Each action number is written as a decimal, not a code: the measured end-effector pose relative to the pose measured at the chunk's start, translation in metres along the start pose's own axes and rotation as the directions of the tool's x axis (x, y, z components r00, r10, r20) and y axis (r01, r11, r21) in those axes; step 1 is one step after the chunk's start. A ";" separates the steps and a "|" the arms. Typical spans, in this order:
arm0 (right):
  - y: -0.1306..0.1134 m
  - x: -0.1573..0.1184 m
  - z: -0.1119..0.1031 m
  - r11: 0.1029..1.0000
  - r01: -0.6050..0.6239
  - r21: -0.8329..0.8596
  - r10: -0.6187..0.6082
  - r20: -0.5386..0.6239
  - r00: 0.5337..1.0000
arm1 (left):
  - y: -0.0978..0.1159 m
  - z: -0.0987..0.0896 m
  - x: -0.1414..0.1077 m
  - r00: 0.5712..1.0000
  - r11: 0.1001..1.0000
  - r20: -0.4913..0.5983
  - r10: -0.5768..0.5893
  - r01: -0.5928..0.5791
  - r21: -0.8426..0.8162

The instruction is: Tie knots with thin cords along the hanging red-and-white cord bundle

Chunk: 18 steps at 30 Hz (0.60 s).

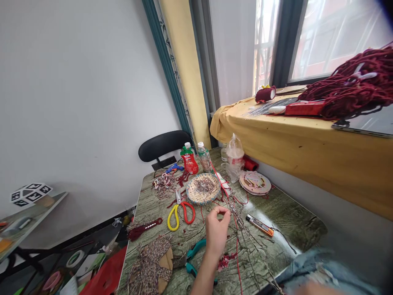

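Note:
Above the middle of the green wood-grain table [294, 213], my left hand [217, 227] has thumb and forefinger pinched at the upper end of a bundle of thin cords [241, 223]. What sits between the fingertips is too small to make out. The cords run down to the lower right, and a red cord [238, 258] hangs beside them. My right hand [317, 289] is a blurred patch at the bottom edge, its fingers hidden. Scissors with yellow and red handles [181, 215] lie left of my left hand, and teal-handled pliers [192, 258] lie partly behind my left forearm.
A woven basket [203, 188] holds short threads. Nearby are a lighter [259, 225], a round pink-white piece [254, 182], a red pouch [189, 159], a bottle [203, 157], a bagged cup [235, 157], a cord-wrapped card [150, 266] and a dark red tassel [143, 229]. A yellow-clothed ledge [276, 139] stands right.

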State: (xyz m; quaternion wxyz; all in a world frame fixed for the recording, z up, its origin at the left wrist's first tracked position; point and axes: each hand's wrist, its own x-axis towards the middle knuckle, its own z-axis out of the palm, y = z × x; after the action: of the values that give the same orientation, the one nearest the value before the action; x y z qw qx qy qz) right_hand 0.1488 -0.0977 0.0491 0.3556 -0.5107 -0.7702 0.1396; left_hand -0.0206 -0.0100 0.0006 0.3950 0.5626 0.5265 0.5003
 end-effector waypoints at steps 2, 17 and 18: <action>0.016 0.028 0.005 0.996 -0.050 0.070 0.047 0.050 0.998 | -0.001 0.002 0.003 0.993 0.983 0.003 -0.115 0.114 -0.143; 0.046 0.089 0.065 0.644 -0.442 0.625 0.174 0.443 0.879 | 0.008 -0.007 0.007 0.838 0.496 0.323 -0.440 0.526 -0.691; 0.046 0.090 0.064 0.641 -0.446 0.625 0.178 0.444 0.878 | 0.006 -0.006 0.007 0.818 0.409 0.356 -0.452 0.545 -0.732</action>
State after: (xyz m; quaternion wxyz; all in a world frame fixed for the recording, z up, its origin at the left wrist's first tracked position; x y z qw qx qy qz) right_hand 0.1160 0.0117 0.0133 0.3549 -0.4278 -0.6029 0.5723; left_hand -0.0260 -0.0047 0.0087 0.7624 0.1605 0.3610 0.5126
